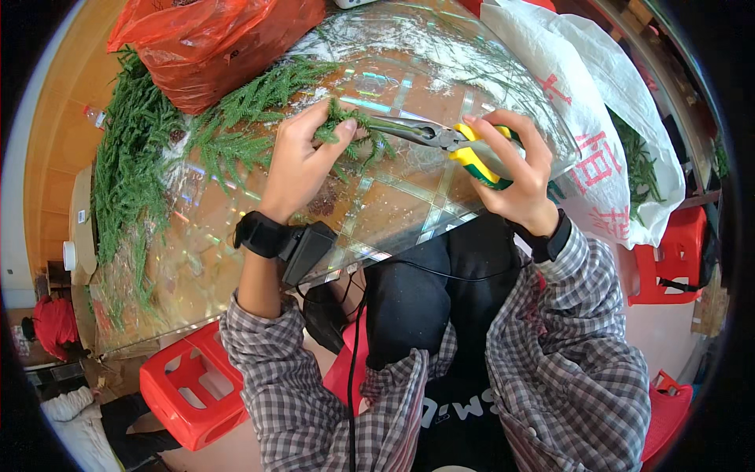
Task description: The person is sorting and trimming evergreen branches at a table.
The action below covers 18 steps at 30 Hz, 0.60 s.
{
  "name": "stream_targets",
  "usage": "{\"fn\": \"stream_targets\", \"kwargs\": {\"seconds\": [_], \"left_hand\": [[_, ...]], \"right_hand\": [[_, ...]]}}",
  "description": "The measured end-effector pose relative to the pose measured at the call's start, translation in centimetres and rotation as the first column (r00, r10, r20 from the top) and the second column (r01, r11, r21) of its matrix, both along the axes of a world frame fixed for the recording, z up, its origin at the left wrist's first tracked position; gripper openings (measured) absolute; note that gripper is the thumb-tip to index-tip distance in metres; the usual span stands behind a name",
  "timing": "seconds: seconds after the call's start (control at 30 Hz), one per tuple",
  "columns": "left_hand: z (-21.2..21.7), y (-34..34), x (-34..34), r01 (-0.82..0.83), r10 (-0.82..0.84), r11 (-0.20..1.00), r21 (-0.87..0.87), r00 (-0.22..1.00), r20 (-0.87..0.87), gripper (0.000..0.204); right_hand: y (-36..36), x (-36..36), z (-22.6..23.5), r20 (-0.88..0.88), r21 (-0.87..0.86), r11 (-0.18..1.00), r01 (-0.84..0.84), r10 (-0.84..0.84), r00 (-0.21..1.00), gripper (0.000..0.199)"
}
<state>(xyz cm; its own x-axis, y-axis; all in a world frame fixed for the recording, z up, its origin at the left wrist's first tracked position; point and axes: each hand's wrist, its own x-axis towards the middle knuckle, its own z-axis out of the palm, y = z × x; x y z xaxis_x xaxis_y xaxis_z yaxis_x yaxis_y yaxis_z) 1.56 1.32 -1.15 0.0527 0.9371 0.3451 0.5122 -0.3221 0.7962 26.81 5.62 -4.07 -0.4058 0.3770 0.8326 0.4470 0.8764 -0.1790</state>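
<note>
Over the table, my left hand (303, 161) pinches a short green artificial pine sprig (336, 118) between thumb and fingers. My right hand (523, 173) is wrapped round the yellow and green handles of long-nose pliers (425, 132). The long metal jaws point left and reach the sprig beside my left thumb; whether they grip it is hard to see. Below my left hand, a brown pine cone (322, 200) lies on the table. More green pine branches (244, 118) spread out to the left of my left hand.
A clear patterned sheet covers the table (401, 193), with white flakes scattered at its far side. A red plastic bag (212, 47) stands at the far left beside a heap of branches (130, 149). A white sack (582, 118) lies along the right. Red stools (193, 385) stand below.
</note>
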Motion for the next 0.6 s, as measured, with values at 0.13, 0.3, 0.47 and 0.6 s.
{"fn": "stream_targets", "kwargs": {"seconds": [0.13, 0.3, 0.47, 0.6], "left_hand": [[0.4, 0.2, 0.2, 0.127, -0.105, 0.981, 0.149, 0.984, -0.145, 0.017], [0.6, 0.0, 0.2, 0.174, -0.140, 0.969, 0.173, 0.971, -0.196, 0.017], [0.4, 0.1, 0.3, 0.207, -0.170, 0.963, 0.173, 0.964, -0.205, 0.016], [0.3, 0.1, 0.4, 0.228, -0.183, 0.954, 0.194, 0.957, -0.227, 0.016]], "right_hand": [[0.3, 0.8, 0.2, -0.029, -0.184, 0.976, -0.116, 0.113, 0.993, 0.056], [0.7, 1.1, 0.2, 0.009, -0.306, 0.931, -0.201, 0.214, 0.977, 0.055], [0.7, 1.3, -0.1, 0.079, -0.323, 0.934, -0.150, 0.185, 0.980, 0.056], [0.8, 1.4, -0.3, 0.071, -0.289, 0.947, -0.143, 0.170, 0.983, 0.062]]}}
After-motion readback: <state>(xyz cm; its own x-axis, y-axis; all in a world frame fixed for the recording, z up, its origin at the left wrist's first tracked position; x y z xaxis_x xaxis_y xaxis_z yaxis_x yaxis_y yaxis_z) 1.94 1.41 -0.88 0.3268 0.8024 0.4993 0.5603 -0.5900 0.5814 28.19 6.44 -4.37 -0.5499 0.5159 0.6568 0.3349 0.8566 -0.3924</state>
